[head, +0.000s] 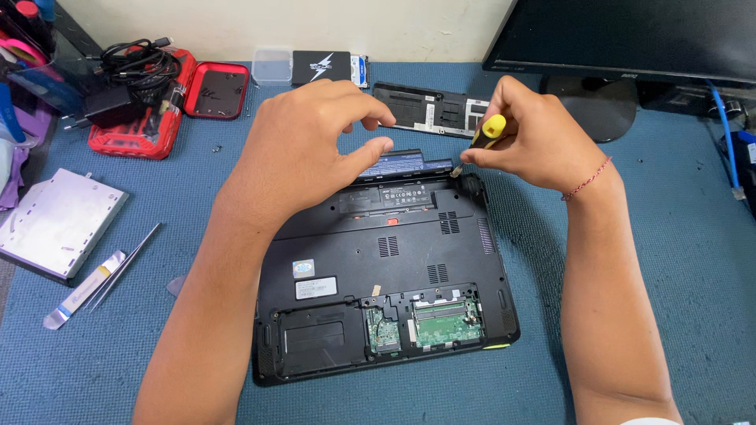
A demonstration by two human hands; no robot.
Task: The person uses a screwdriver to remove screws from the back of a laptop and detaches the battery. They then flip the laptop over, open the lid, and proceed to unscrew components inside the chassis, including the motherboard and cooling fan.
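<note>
We are pinching a yellow-handled screwdriver (482, 135) in our right hand (526, 130) at the far right corner of the upturned laptop (378, 260); our left hand (303, 142) is hovering loosely spread over its far edge, near the battery (409, 164).

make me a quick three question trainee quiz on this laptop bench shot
1. True or false: the right hand grips a yellow-and-black-handled screwdriver whose tip sits at the far right corner of the upturned black plastic laptop.
2. What does the left hand hover over? A) the long black battery pack B) the red plastic tool case C) the silver metal optical drive
3. Which edge of the laptop shows exposed green circuit boards: near or far?

Key: 1 true; 2 A; 3 near
</note>
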